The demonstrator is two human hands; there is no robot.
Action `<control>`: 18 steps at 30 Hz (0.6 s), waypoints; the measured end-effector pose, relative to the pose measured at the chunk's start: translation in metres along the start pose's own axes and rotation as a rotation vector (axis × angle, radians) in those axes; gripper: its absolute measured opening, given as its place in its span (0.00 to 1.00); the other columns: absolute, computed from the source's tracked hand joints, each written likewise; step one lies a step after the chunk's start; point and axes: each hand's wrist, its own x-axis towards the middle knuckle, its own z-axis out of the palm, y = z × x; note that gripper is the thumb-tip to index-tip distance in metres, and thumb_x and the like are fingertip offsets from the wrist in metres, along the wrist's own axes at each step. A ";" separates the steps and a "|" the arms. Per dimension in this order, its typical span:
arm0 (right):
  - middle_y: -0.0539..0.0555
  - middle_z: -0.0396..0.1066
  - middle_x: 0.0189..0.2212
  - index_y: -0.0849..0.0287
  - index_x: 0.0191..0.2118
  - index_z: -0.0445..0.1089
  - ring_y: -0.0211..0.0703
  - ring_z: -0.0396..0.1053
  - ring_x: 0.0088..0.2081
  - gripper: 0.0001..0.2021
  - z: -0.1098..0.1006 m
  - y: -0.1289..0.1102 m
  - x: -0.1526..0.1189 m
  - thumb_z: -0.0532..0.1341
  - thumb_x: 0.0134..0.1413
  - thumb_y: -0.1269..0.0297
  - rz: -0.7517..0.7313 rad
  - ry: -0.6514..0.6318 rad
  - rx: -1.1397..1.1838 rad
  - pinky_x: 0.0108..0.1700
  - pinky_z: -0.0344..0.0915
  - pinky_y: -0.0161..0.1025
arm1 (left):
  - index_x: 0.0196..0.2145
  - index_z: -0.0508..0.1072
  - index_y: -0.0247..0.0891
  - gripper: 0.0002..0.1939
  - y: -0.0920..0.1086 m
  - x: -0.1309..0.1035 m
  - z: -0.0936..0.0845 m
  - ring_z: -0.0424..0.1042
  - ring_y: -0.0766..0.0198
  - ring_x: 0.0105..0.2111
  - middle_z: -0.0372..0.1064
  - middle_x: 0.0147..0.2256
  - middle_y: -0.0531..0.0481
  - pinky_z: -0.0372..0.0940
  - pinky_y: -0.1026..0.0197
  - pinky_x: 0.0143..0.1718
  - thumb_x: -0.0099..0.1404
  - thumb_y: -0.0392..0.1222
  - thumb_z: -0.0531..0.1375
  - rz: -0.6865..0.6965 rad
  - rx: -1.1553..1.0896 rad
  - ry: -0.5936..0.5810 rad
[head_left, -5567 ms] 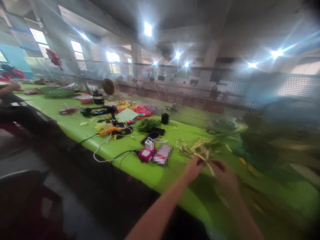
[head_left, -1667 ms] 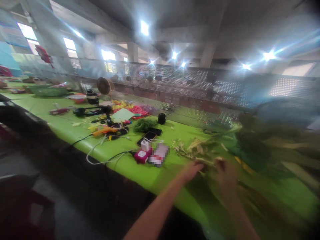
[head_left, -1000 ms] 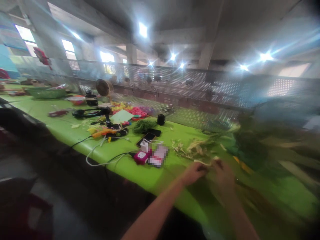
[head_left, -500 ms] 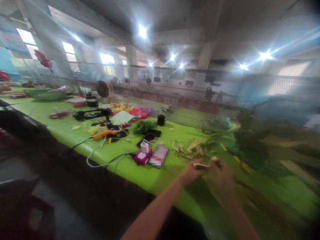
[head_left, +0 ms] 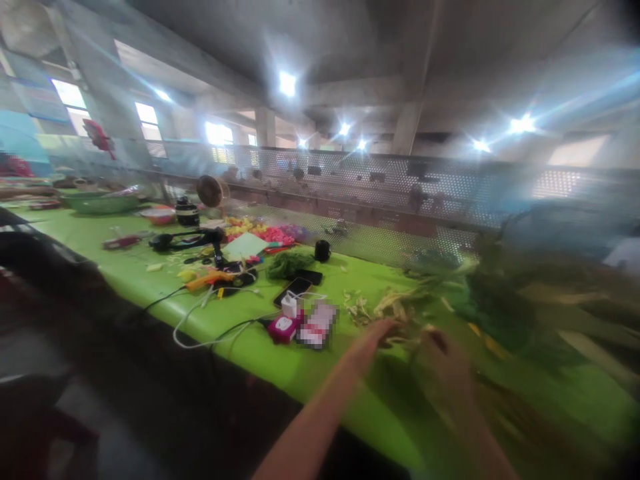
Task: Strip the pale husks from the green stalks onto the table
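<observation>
Blurred by motion, my left hand [head_left: 383, 333] reaches into the near edge of a loose pile of pale, leafy plant scraps [head_left: 395, 303]. Its fingers hardly show, so their hold is unclear. My right hand [head_left: 447, 353] is curled closed just to the right of the pile, a short gap from the left. A pale tip shows at its fingers, but what it grips is too blurred to name. Nearest to my left wrist lies a phone with a blurred-out screen [head_left: 319, 325].
On the green tabletop [head_left: 280, 360] left of my hands lie a pink power adapter [head_left: 284, 327], a white cable, a dark phone [head_left: 294, 291] and an orange-handled tool [head_left: 207, 280]. A black cup [head_left: 323, 251] stands behind. Large dark-green bundles [head_left: 520, 307] fill the right side.
My left hand has dipped onto the scrap pile, and the pale strip seen between both hands no longer shows there. The right hand stays closed, slightly lower. The view has tilted up slightly.
</observation>
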 end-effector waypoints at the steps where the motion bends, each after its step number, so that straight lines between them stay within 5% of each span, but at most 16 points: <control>1: 0.54 0.76 0.30 0.58 0.34 0.74 0.48 0.71 0.32 0.18 0.000 -0.001 -0.001 0.63 0.43 0.49 0.001 -0.002 0.001 0.34 0.64 0.39 | 0.48 0.74 0.35 0.28 -0.002 0.004 0.000 0.70 0.54 0.47 0.73 0.46 0.39 0.63 0.53 0.48 0.65 0.60 0.51 0.006 0.087 0.022; 9: 0.55 0.78 0.31 0.58 0.33 0.76 0.50 0.73 0.34 0.16 0.001 -0.006 0.000 0.63 0.44 0.50 0.022 -0.030 0.021 0.35 0.67 0.40 | 0.37 0.77 0.33 0.14 -0.013 0.026 0.014 0.71 0.56 0.37 0.75 0.37 0.41 0.65 0.53 0.43 0.56 0.45 0.62 0.055 0.265 -0.097; 18: 0.55 0.79 0.35 0.56 0.35 0.78 0.51 0.75 0.36 0.15 -0.002 -0.025 0.025 0.64 0.43 0.51 -0.047 -0.101 -0.057 0.38 0.69 0.41 | 0.35 0.70 0.34 0.16 -0.009 0.036 0.008 0.73 0.60 0.30 0.73 0.29 0.45 0.68 0.53 0.38 0.53 0.47 0.66 -0.059 -0.129 0.073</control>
